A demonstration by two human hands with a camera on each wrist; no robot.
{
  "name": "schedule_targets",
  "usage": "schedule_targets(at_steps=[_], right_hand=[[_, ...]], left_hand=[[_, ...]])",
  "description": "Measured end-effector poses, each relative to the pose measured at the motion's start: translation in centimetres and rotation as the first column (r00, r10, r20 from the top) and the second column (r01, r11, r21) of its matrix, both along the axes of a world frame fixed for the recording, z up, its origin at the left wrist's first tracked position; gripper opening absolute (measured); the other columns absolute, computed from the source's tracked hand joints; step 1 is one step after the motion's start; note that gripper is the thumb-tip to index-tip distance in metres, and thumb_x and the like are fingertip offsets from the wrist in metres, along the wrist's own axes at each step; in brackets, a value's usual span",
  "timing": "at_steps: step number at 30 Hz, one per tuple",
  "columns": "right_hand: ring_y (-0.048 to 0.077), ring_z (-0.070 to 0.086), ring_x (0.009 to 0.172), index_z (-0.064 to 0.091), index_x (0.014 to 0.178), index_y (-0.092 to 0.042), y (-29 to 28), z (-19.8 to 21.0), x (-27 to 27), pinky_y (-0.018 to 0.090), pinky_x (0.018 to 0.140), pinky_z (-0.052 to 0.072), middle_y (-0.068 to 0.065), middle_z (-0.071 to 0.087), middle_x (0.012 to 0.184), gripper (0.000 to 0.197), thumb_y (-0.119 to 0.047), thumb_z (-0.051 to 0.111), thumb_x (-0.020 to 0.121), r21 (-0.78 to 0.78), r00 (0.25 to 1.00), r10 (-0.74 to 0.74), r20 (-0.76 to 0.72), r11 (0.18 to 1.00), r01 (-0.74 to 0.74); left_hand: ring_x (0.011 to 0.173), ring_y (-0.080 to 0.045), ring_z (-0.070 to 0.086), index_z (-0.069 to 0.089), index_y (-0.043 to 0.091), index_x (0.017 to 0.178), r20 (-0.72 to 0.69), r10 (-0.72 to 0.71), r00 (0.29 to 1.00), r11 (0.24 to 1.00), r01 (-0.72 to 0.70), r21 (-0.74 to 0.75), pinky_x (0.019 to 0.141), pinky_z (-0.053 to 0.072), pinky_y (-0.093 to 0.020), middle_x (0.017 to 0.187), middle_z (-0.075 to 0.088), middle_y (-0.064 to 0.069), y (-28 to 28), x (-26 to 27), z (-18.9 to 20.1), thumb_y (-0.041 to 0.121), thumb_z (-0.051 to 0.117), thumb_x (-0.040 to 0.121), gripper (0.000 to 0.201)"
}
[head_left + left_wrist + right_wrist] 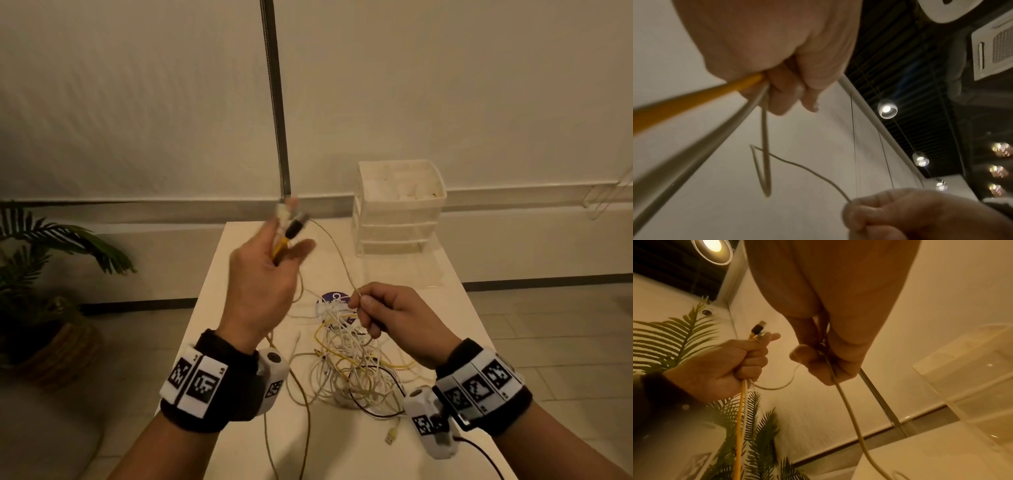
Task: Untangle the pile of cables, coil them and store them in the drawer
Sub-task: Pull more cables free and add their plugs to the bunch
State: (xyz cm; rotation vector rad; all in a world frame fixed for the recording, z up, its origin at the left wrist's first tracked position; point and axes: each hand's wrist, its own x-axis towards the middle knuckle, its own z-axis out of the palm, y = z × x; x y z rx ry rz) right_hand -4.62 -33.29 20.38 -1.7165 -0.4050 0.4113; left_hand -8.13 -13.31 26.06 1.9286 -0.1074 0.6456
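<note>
Gripping a bundle of cable ends, the left hand [265,274] is raised above the far left part of the table [239,452], fingers curled round a yellow cable [282,247] and pale ones beside it. A black connector [297,224] and a blurred white plug stick up past the fingertips. From this fist the yellow cable and a pale one hang down past the wrist and run off over the table's near edge.

The right hand [399,320] is lower and to the right, pinching a thin beige cable [337,255] between thumb and forefinger. That cable arcs up from the pinch to the left hand; the span between the hands is slack, not taut. The left wrist view shows it doubling back in a narrow loop below the left fist.

The pile of cables [356,363] lies on the table under and between the wrists, white, yellow and one black strand knotted together, partly covering a purple round sticker [334,297]. A loose USB plug [392,435] rests near the right front edge.

The drawer unit [399,209], a pale plastic stack, stands at the far right corner, with a clear drawer [404,270] pulled out toward the pile. Bare tabletop lies between the drawer and the pile. A potted palm [41,274] stands on the floor left of the table, well apart from it.
</note>
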Motion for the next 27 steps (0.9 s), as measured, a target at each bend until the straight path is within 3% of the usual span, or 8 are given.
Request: schedule_targets(at_steps=[3,8,10,12,16,19,24,27], right_hand=[[0.015,0.047,0.055,0.067,0.09,-0.009,0.7,1.6,0.0,0.025,0.056,0.041,0.001,0.058,0.063,0.027,-0.004,0.043,0.099,0.054,0.999,0.041,-0.031,0.998,-0.039],[0.018,0.05,0.057,0.069,0.102,-0.004,0.2,2.4,-0.2,0.029,0.06,0.041,0.008,0.063,0.071,0.024,-0.001,0.045,0.097,0.165,0.987,0.079,-0.137,0.985,-0.056],[0.018,0.053,0.06,0.069,0.103,-0.003,-0.1,1.7,-0.3,0.031,0.063,0.043,0.01,0.064,0.074,0.024,-0.001,0.046,0.097,0.2,0.989,0.054,-0.136,0.979,-0.025],[0.02,0.056,0.064,0.069,0.099,-0.001,-0.3,0.9,-0.1,0.032,0.067,0.048,0.012,0.065,0.075,0.022,-0.001,0.047,0.096,0.22,0.996,0.009,-0.085,0.976,0.01],[0.019,0.057,0.064,0.065,0.089,-0.001,-0.7,-2.2,0.0,0.026,0.064,0.049,0.008,0.063,0.07,0.022,-0.005,0.045,0.099,0.127,0.999,0.044,0.0,0.991,-0.044],[0.016,0.051,0.059,0.062,0.082,-0.007,-1.0,-5.7,-0.1,0.032,0.061,0.044,0.0,0.058,0.061,0.026,-0.009,0.044,0.1,0.016,0.999,0.006,0.032,1.0,-0.006],[0.015,0.043,0.053,0.058,0.081,-0.004,-0.9,-6.7,0.5,0.032,0.058,0.038,0.001,0.047,0.055,0.028,-0.013,0.041,0.101,0.118,0.982,-0.154,-0.106,0.979,0.166],[0.015,0.039,0.053,0.059,0.082,-0.004,-0.3,-4.8,0.6,0.033,0.058,0.036,0.004,0.044,0.056,0.029,-0.015,0.04,0.102,0.203,0.978,-0.107,-0.179,0.969,0.143]], left_hand=[[0.074,-0.002,0.065,0.069,0.017,0.117,-0.172,-0.221,0.96,0.949,0.252,0.187,0.057,0.042,-0.008,0.09,0.074,0.004,-1.6,0.2,-0.9,0.006,0.063,0.09,0.03],[0.067,-0.024,0.061,0.058,0.013,0.086,-0.219,-0.146,0.965,0.881,0.228,0.415,0.058,0.048,-0.045,0.073,0.067,-0.005,-2.3,0.8,-2.8,0.015,0.046,0.081,0.013],[0.06,-0.018,0.058,0.051,0.013,0.079,-0.183,-0.115,0.976,0.878,0.186,0.441,0.054,0.048,-0.041,0.069,0.064,-0.003,-2.2,1.1,-2.9,0.011,0.053,0.083,0.005],[0.053,-0.007,0.05,0.046,0.018,0.074,-0.103,-0.073,0.992,0.904,0.109,0.412,0.046,0.039,-0.02,0.061,0.055,0.008,-2.2,1.3,-2.4,0.009,0.061,0.088,0.022],[0.051,-0.005,0.043,0.06,0.017,0.087,0.035,0.105,0.994,0.987,-0.109,0.119,0.046,0.033,-0.016,0.062,0.049,0.01,-1.5,1.5,0.0,0.019,0.059,0.094,0.007],[0.06,-0.012,0.05,0.061,0.025,0.098,0.072,0.243,0.967,0.964,-0.233,-0.127,0.055,0.048,-0.039,0.073,0.056,0.007,1.3,2.2,1.7,0.034,0.056,0.094,0.012],[0.056,-0.007,0.047,0.057,0.036,0.112,0.023,0.169,0.985,0.981,-0.171,0.095,0.053,0.044,-0.024,0.074,0.057,0.007,1.4,1.9,1.2,0.027,0.06,0.094,0.02],[0.052,-0.013,0.047,0.069,0.022,0.105,-0.13,-0.058,0.99,0.987,0.076,0.141,0.051,0.045,-0.033,0.065,0.059,0.002,-0.3,1.6,-1.0,0.029,0.063,0.092,0.015]])
